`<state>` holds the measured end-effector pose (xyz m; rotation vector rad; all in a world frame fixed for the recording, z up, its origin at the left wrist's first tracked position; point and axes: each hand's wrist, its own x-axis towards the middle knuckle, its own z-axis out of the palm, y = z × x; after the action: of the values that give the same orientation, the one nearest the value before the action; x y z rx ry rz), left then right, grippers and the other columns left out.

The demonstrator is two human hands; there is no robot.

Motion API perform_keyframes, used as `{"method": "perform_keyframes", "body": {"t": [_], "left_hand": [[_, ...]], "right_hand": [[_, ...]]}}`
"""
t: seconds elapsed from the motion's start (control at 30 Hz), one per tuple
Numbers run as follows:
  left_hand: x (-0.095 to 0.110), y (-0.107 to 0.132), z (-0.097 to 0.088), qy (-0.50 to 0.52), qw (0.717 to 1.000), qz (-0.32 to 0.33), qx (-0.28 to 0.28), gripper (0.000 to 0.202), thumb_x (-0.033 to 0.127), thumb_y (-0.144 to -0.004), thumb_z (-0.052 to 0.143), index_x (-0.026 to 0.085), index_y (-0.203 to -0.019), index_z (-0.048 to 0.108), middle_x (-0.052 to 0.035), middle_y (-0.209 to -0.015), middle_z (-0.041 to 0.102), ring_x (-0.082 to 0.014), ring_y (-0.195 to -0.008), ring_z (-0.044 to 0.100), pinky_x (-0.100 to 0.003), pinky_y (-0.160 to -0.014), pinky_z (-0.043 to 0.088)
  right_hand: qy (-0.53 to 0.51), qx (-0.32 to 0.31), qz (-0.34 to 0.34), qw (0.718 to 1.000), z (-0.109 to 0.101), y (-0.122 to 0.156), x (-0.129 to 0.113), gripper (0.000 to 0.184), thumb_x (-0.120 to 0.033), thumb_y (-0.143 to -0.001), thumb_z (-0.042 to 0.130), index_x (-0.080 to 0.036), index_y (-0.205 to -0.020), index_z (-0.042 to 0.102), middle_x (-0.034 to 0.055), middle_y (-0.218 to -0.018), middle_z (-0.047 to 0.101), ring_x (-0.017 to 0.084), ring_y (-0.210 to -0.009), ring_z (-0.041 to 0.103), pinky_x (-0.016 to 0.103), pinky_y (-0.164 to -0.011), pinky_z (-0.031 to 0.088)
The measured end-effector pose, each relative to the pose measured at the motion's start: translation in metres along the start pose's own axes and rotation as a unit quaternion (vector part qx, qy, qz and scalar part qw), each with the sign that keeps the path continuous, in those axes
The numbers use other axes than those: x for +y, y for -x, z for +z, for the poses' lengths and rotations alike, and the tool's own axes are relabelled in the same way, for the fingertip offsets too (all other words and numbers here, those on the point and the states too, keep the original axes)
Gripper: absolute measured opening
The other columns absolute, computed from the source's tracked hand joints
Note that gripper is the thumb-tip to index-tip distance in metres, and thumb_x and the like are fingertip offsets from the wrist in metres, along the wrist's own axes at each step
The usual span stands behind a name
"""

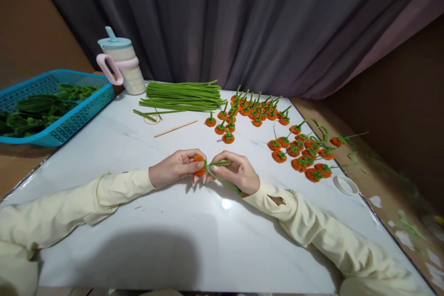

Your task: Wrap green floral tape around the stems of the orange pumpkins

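Observation:
My left hand [173, 167] pinches a small orange fuzzy ball [200, 165] at the middle of the white table [138, 222]. My right hand [236, 171] is closed on a green pipe cleaner [222, 163] that meets the ball and runs down under the palm. Both hands hover just above the tabletop, fingertips almost touching. Finished orange pieces with green stems [301, 150] lie in groups to the right and behind. A bundle of straight green pipe cleaners [182, 96] lies at the back.
A blue basket [69, 120] with green leaf shapes sits at the left edge. A pale cup with a pink handle [122, 62] stands at the back. A wooden stick [175, 128], a rubber band [151, 119] and a roll of clear tape [345, 185] lie on the table.

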<state>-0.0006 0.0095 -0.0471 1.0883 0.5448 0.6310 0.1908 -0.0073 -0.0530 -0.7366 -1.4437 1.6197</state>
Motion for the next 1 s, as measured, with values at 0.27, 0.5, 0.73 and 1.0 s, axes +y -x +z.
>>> {"method": "perform_keyframes", "body": {"t": [0.27,0.5,0.73,1.0], "left_hand": [[-0.002,-0.001,0.0,0.058,0.998,-0.01,-0.004,0.028,0.035,-0.076,0.07,0.011,-0.08,0.056,-0.0011,-0.064,0.062,-0.006,-0.051,0.052,-0.015,-0.049,0.044],[-0.004,-0.001,0.001,0.11,0.993,-0.037,-0.014,0.03,0.036,-0.072,0.073,0.012,-0.08,0.058,0.0003,-0.058,0.058,-0.0052,-0.046,0.047,-0.015,-0.046,0.042],[-0.004,0.0,0.002,0.139,0.986,-0.075,-0.045,0.031,0.037,-0.071,0.074,0.012,-0.079,0.058,0.0013,-0.054,0.055,-0.0046,-0.042,0.041,-0.013,-0.039,0.037],[-0.006,0.001,-0.001,0.165,0.977,-0.105,-0.08,0.026,0.033,-0.077,0.069,0.01,-0.079,0.056,0.0018,-0.053,0.051,-0.004,-0.042,0.04,-0.012,-0.039,0.038]], "right_hand": [[-0.013,0.005,0.0,1.0,0.001,-0.003,0.006,0.027,-0.039,-0.072,0.071,-0.016,-0.078,0.057,0.001,-0.065,0.064,0.014,-0.062,0.063,0.029,-0.064,0.052],[0.026,0.008,-0.029,0.999,0.004,-0.001,0.007,0.025,-0.039,-0.077,0.066,-0.018,-0.084,0.054,0.0002,-0.066,0.063,0.013,-0.06,0.062,0.026,-0.058,0.052],[0.255,0.058,-0.169,0.95,0.004,0.008,0.002,0.013,-0.027,-0.083,0.057,-0.02,-0.094,0.054,0.0051,-0.083,0.067,0.015,-0.073,0.066,0.027,-0.068,0.053],[0.344,0.05,-0.286,0.893,0.006,0.01,0.001,0.013,-0.018,-0.084,0.052,-0.019,-0.093,0.061,0.0068,-0.077,0.069,0.017,-0.066,0.061,0.032,-0.066,0.051]]}}
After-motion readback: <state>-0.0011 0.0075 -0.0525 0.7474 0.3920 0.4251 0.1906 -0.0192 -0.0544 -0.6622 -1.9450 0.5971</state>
